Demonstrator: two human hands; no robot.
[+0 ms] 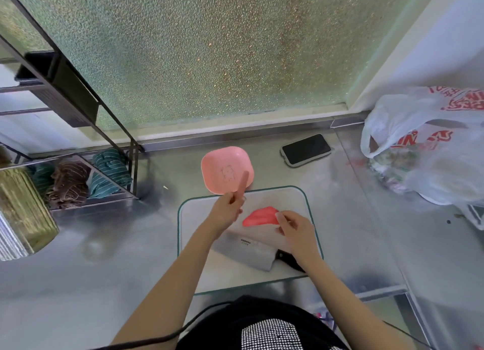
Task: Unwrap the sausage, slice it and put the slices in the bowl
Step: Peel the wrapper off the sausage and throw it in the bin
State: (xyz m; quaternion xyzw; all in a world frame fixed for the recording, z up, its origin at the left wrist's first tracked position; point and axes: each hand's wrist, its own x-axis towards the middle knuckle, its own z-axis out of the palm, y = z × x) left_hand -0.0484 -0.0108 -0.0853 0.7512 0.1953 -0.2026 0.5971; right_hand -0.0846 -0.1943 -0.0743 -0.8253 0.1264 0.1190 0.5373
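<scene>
The left hand (225, 211) is gripping the bare sausage (242, 184), which is pointing up toward the far pink bowl (227, 169). The right hand (292, 227) is pinching the red wrapper (260, 216) above the board (285, 197); it looks fully off, though blur makes that uncertain. So step 1, unwrapping, is finishing. Next: dropping the wrapper, laying the sausage down, and taking the cleaver (246, 250) lying near on the board.

Open counter (91, 258) left of board (288, 200), bowl (226, 170) touching board's far edge, cleaver (246, 250) lying across board's near half, phone (306, 149) far right, bag (432, 145) crowding right side, rack (78, 129) blocking far left
</scene>
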